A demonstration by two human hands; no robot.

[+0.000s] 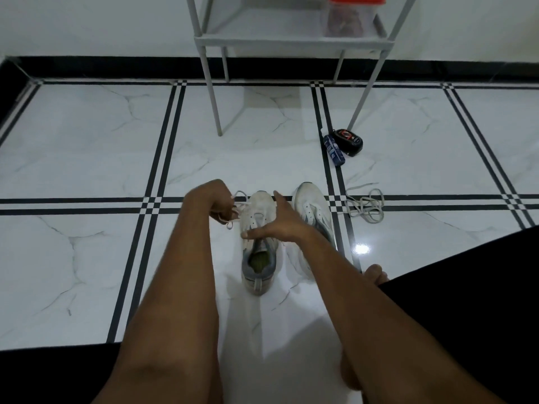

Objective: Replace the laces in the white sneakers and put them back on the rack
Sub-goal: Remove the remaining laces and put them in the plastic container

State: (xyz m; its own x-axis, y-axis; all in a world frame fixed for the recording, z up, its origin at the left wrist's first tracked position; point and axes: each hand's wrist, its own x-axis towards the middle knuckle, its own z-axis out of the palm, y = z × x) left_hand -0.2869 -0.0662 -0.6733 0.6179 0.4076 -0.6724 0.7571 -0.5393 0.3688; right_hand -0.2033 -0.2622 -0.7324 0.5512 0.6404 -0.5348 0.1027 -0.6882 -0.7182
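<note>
Two white sneakers stand side by side on the tiled floor. The left sneaker (258,249) is in front of me with its opening toward me. My left hand (217,201) grips a bunch of white lace (237,212) at that shoe's left side. My right hand (275,224) lies across the shoe's eyelets with fingers extended, touching the tongue area. The right sneaker (313,211) stands just beyond my right forearm, which partly covers it. A loose grey-white lace (364,207) lies coiled on the floor to its right.
The grey metal rack (291,40) stands ahead by the wall, holding a clear container with a red lid (350,16). A blue bottle (334,150) and a black and red case (348,141) lie by the rack's right leg. My bare foot (376,274) and dark-clothed leg are at the right.
</note>
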